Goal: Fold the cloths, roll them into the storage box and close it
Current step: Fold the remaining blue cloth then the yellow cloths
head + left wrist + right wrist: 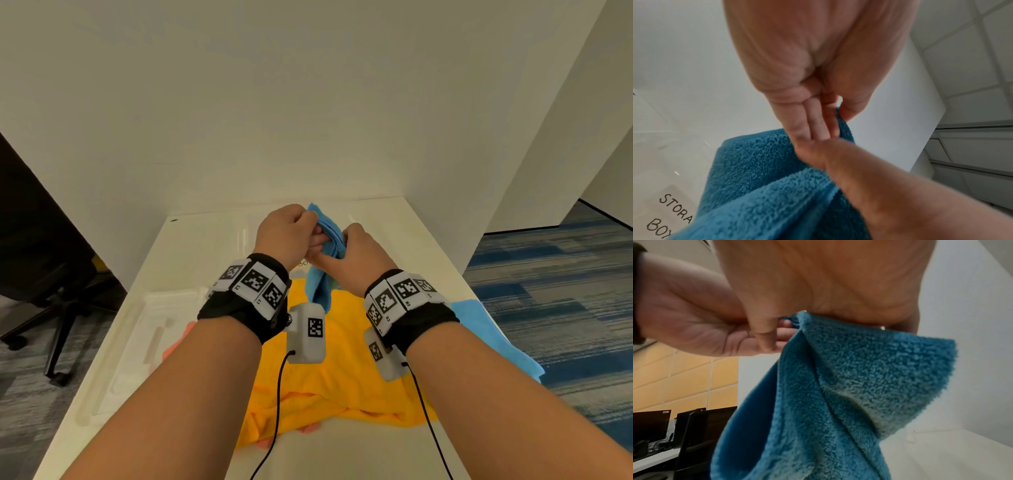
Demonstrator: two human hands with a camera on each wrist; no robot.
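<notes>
Two hands are working together on one blue cloth (323, 260), lifted clear of the white table (394, 233); the left hand (286, 233) is pinching its upper edge between thumb and curled fingers, and the right hand (359, 260) is gripping the bunched folds just beside it, so that the knuckles are almost touching; the cloth is hanging down between the wrists in a narrow, doubled-over strip.

Below the blue cloth, an orange cloth (342, 370) is lying spread and rumpled on the table; to the right of the blue cloth, a second blue cloth (493, 332) is lying flat, reaching the table's edge; a pink cloth (178, 342) is peeping out to the lower left. Left of the blue cloth, a clear lid (150, 329) is resting on the table; the storage box (663, 162) is showing only in the left wrist view, as a clear wall with a handwritten label, just behind the hanging cloth.

Judging by its deep terry pile, the cloth is light, soft and limp; it is likely giving plenty of friction to the fingers, but it will sag and unfold wherever it is unsupported; taking it by hemmed corners or along the folded edge should keep the layers aligned for rolling.
</notes>
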